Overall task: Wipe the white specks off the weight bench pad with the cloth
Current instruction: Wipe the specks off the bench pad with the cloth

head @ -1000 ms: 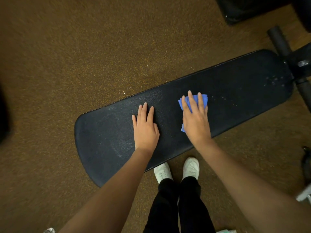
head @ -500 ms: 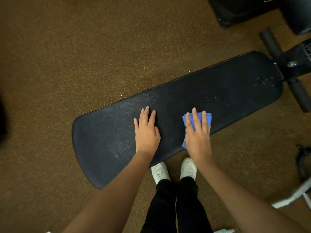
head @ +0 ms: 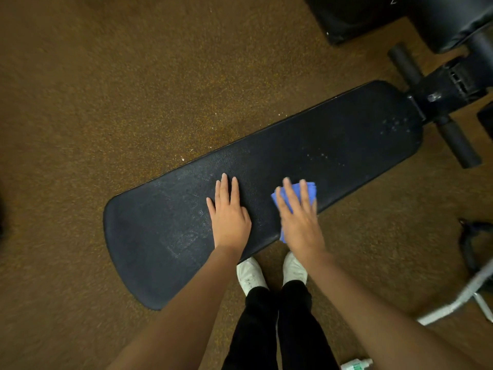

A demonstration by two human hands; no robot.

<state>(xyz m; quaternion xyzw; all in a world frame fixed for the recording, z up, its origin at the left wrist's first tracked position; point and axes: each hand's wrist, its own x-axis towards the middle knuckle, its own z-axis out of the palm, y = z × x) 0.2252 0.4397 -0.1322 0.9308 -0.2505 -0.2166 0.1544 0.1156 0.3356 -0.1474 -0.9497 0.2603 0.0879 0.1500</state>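
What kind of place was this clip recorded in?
Most likely a gym or home workout room: a long black bench pad on a frame with foam rollers, flecked rubber-like flooring, and more dark padded equipment at the top edge.

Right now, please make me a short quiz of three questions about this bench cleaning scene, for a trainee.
1. True or false: the left hand lies flat and empty on the bench pad.
2. What does the right hand press on the pad? A) blue cloth B) white towel C) sponge
3. Fill in: the remaining white specks lie toward the pad's ____ end, near the foam rollers.

Key: 1 true; 2 A; 3 right.
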